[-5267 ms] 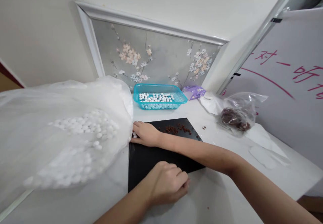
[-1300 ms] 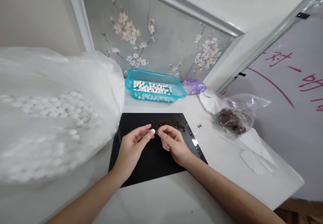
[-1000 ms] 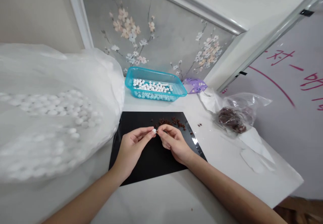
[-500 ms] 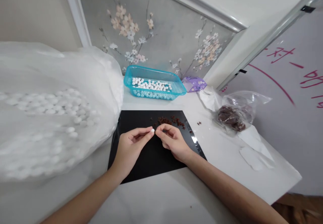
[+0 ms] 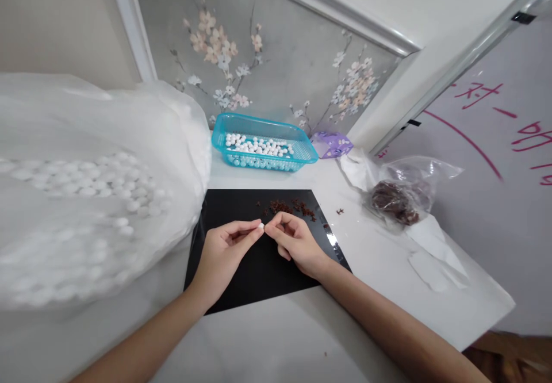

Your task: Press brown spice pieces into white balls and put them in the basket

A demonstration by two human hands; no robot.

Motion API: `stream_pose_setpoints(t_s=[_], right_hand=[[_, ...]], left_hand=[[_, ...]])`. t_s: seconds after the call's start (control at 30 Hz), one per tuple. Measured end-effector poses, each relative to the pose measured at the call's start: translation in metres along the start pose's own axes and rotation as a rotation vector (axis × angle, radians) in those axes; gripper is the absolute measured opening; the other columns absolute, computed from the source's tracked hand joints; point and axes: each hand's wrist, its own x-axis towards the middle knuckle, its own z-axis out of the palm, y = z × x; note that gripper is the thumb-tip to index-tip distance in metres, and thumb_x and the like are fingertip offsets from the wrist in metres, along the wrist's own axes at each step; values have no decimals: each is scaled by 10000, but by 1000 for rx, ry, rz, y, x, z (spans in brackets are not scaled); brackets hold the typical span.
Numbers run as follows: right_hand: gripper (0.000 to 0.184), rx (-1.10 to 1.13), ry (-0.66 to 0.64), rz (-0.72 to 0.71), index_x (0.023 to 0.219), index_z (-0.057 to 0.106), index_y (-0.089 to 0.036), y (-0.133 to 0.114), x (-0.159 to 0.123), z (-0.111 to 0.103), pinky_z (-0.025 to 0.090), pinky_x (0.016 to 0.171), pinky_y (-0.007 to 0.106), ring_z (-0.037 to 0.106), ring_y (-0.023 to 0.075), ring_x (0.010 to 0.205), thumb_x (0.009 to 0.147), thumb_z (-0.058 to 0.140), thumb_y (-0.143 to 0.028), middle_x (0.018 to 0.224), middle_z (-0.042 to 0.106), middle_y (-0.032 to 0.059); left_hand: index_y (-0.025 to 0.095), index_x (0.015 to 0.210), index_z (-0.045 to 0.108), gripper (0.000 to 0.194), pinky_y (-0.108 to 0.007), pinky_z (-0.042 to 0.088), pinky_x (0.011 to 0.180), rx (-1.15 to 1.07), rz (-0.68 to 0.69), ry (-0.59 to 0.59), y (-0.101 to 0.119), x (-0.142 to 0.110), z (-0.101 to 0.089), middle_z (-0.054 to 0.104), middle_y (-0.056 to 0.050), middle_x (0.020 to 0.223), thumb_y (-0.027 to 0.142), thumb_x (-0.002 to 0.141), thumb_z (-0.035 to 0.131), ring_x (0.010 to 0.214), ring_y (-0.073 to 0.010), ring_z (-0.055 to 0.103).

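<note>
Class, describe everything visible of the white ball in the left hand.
The white ball is small, rounded and smooth-looking; its material is unclear. The left hand pinches it between thumb and fingers, which cover much of it. It is held above the black mat. The right hand is close beside it, but contact cannot be made out.

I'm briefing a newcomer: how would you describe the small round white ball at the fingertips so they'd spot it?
Find the flat black sheet on the white table. Over it, the left hand pinches the small round white ball, close to the right hand. Unlike the white balls in the blue plastic basket and translucent white bag, it is held.
</note>
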Motion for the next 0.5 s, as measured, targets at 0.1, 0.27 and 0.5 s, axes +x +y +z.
stream_pose_setpoints(t_s=[0.1, 0.27, 0.5], right_hand=[[298, 14, 4, 7, 711, 519, -170, -1, 1, 1, 219, 303, 145, 243, -5, 335, 737, 686, -415, 509, 362, -109], [297, 109, 1, 62, 721, 516, -172, -10, 0, 4, 221, 313, 128, 229, 6, 375, 707, 720, -387, 503, 338, -112], [212, 190, -168, 231, 719, 574, -146, -21, -2, -5, 175, 320, 133, 158, 5, 376, 768, 667, -330, 471, 313, -109]], left_hand=[[210, 864, 746, 236, -288, 535, 876, -29, -10, 0, -1, 1, 1, 746, -36, 944, 340, 668, 748, 942, -207, 674], [217, 848, 747, 223, -281, 553, 852, -48, -9, 17, -3, 1, 2, 750, -23, 928, 311, 647, 764, 915, -201, 685], [234, 804, 752, 149, -238, 573, 765, 32, 96, -4, -4, -5, 2, 751, -2, 866, 295, 668, 751, 806, -171, 696]])
